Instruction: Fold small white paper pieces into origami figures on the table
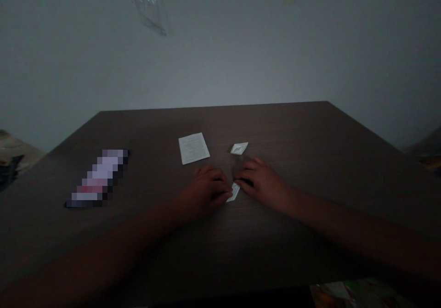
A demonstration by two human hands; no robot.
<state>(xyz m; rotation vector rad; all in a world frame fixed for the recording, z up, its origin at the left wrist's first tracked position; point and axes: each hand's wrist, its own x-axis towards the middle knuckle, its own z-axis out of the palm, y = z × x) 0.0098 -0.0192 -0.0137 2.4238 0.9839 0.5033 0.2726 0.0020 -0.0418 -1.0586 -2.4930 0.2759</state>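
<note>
Between my two hands is a small folded piece of printed paper [234, 192], low over the dark wooden table. My left hand [210, 189] pinches its left side with thumb and fingertips. The fingers of my right hand [258, 182] close on its upper right edge. Just beyond my right hand lies another small folded paper [239, 148], pointed at its corners. A square printed sheet [194, 148] rests flat past my left hand. My fingers cover part of the paper they hold.
The dark wooden table [155, 129] runs back to a pale wall [223, 46]. On its left side lies a phone [98, 179] with a blurred-out screen. A clear plastic bag [148, 5] hangs on the wall. Something colourful [344, 294] shows below the near edge.
</note>
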